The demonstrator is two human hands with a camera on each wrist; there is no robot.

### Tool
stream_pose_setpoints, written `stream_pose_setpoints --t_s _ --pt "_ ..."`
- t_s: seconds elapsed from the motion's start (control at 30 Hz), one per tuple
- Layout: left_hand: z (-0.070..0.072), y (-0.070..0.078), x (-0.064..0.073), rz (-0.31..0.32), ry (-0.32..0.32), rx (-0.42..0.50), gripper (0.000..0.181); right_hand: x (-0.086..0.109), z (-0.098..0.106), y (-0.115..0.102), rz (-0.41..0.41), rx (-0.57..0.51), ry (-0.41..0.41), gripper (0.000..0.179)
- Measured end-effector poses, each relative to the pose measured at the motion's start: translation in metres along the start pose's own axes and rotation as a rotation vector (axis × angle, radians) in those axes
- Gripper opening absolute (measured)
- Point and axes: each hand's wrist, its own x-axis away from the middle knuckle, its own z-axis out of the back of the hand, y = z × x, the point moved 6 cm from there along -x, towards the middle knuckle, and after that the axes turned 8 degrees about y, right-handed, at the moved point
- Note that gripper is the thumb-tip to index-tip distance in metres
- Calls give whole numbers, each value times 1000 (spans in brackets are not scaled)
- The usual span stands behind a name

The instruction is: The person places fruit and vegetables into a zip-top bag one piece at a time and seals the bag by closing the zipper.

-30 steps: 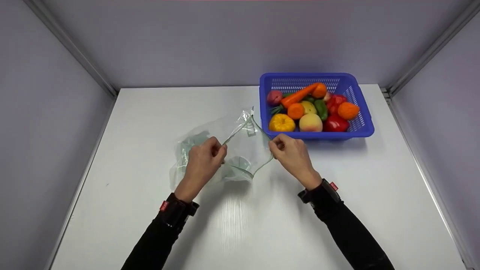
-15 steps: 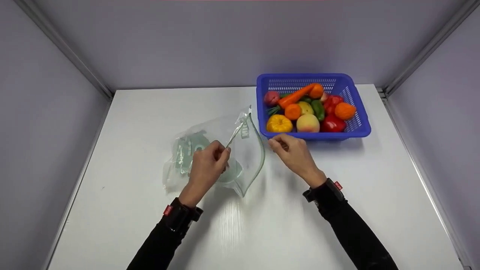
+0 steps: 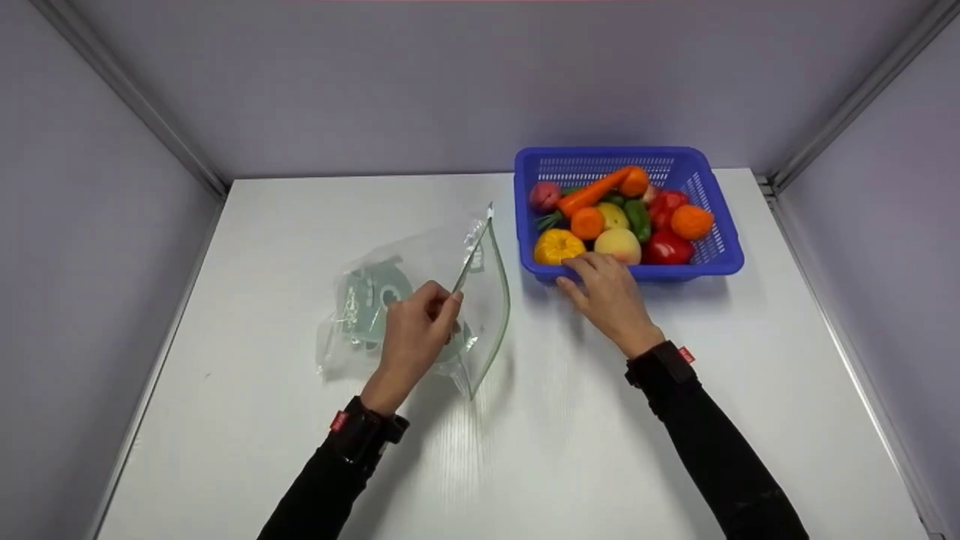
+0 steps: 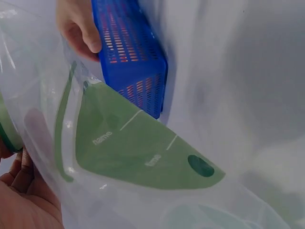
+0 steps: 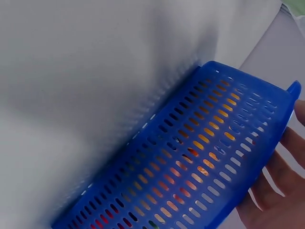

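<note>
My left hand (image 3: pixel 415 334) pinches one edge of the mouth of a clear zip bag (image 3: pixel 367 296) with pale green printing. The bag's mouth gapes toward the right. Up close in the left wrist view is its green label (image 4: pixel 124 148), marked "name" and "time". At the front rim of a blue plastic basket (image 3: pixel 705 268) is my right hand (image 3: pixel 611 304), its fingers reaching over the rim beside a yellow pumpkin (image 3: pixel 559 246) and a peach (image 3: pixel 618 241). Relaxed fingers (image 5: pixel 281 171) show at the rim in the right wrist view.
Also in the basket are a carrot (image 3: pixel 596 192), an orange (image 3: pixel 691 222), a green pepper (image 3: pixel 638 219), a red plum-like fruit (image 3: pixel 545 196) and several other pieces. Grey panels (image 3: pixel 375 82) enclose the white table (image 3: pixel 480 480) at the back and sides.
My right hand has let go of the bag's mouth and moved right to the basket's front rim, its fingers unfolding. The mouth has narrowed and the bag has shifted slightly left. My left hand keeps its pinch.
</note>
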Motion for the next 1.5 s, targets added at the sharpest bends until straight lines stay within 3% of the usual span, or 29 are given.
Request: stream_pose_setpoints --t_s 0.23,0.5,0.73,0.87,1.0,1.07,1.17,1.23,1.37,1.5 --pt "0 -2 1 13 18 40 22 8 6 0 -4 11 51 28" --pt "1 -5 3 33 25 70 23 37 20 -3 14 -13 57 27" --pt "1 -20 -17 45 30 98 23 45 22 -5 1 -32 67 29" --pt "-1 -26 -28 45 24 110 23 41 22 -3 -6 -63 30 29" --pt "-3 -29 -40 18 19 104 22 28 29 9 -104 -193 -24 29" --pt "-4 -29 -39 3 22 95 22 21 37 18 -175 -222 -3 29" --pt "-4 -28 -39 -12 22 92 22 8 50 36 -288 -152 68 31" --pt "-5 -27 -39 -17 18 96 21 -1 53 47 -359 -70 73 36" --pt "-6 -26 -39 -25 8 107 22 -13 45 65 -471 28 -71 52" --pt "-7 -24 -38 -28 -3 105 22 -16 34 71 -533 88 -224 62"
